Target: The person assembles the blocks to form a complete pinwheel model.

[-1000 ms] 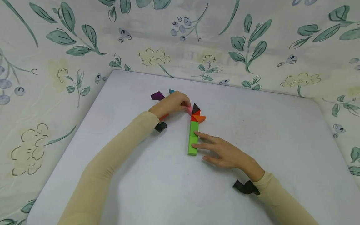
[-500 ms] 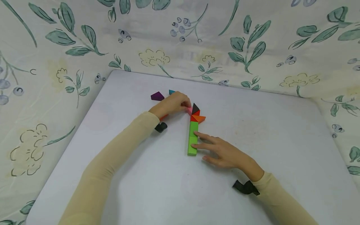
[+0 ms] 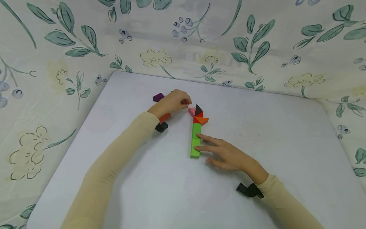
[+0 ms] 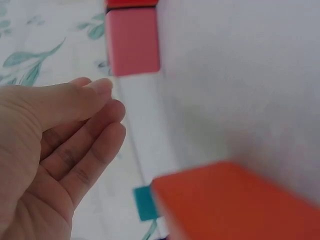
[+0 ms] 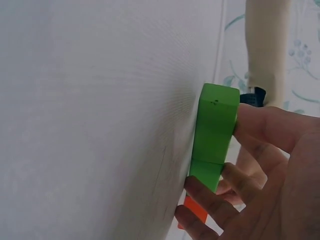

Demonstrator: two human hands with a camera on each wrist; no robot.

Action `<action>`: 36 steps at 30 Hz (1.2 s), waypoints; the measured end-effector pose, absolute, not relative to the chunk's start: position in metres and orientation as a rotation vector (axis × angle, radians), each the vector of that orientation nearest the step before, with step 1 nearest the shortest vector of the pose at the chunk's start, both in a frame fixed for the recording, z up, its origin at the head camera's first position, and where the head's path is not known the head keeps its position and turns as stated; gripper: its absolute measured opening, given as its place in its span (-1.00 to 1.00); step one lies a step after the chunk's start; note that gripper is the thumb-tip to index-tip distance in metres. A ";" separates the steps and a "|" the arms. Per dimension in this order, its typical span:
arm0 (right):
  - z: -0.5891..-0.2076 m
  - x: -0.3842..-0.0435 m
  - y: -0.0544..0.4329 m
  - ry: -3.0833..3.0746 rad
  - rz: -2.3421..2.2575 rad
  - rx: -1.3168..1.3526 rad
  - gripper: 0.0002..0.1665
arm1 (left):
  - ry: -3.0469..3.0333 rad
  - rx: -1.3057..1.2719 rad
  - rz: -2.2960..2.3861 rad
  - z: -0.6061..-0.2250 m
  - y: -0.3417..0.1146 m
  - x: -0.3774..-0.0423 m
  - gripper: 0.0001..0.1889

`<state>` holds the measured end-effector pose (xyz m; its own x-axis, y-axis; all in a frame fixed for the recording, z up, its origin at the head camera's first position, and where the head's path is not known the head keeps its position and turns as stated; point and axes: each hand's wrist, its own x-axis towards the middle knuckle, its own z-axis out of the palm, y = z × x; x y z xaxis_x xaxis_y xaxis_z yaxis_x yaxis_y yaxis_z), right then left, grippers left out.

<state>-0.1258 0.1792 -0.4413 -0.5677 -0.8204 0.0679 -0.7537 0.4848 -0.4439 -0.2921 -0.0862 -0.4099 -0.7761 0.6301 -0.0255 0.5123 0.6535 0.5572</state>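
Note:
In the head view, two green blocks (image 3: 196,129) lie end to end in a column. At its top sit red triangles (image 3: 196,120), an orange triangle (image 3: 203,121), a black triangle (image 3: 198,110) and a pink block (image 3: 192,112). My left hand (image 3: 172,102) is just left of the pink block; the left wrist view shows its fingers loosely bent, holding nothing, apart from the pink block (image 4: 133,42). My right hand (image 3: 227,155) has its fingers spread, with fingertips touching the green column's right side. Seen from the right wrist, fingers lie along the green blocks (image 5: 215,125).
Near the left forearm are a purple block (image 3: 158,97) and an orange-red block (image 3: 165,117). A teal block (image 4: 145,203) shows in the left wrist view. Dark straps (image 3: 250,190) hang at both wrists. Floral cloth (image 3: 213,41) rises behind the white table (image 3: 274,133).
My left hand has let go of the pink block and drawn slightly up and left, uncovering more of it and of the orange-red block. The right hand stays on the green blocks.

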 end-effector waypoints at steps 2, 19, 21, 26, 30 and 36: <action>-0.441 -0.126 0.179 2.573 -0.661 -1.383 -0.31 | 2.675 0.903 0.830 -0.403 -0.094 -0.294 -0.78; -0.442 -0.125 0.179 2.566 -0.674 -1.349 -0.33 | 2.769 0.665 0.674 -0.403 -0.159 -0.252 -0.56; -0.442 -0.125 0.179 2.567 -0.672 -1.356 -0.33 | 2.745 0.636 0.643 -0.407 -0.163 -0.245 -0.45; -0.441 -0.125 0.179 2.569 -0.674 -1.344 -0.33 | 2.693 0.618 0.597 -0.412 -0.168 -0.239 -0.36; -0.442 -0.125 0.178 2.563 -0.684 -1.335 -0.33 | 2.679 0.618 0.626 -0.415 -0.172 -0.240 -0.45; -0.442 -0.124 0.178 2.568 -0.679 -1.335 -0.33 | 2.687 0.709 0.741 -0.423 -0.172 -0.242 -0.54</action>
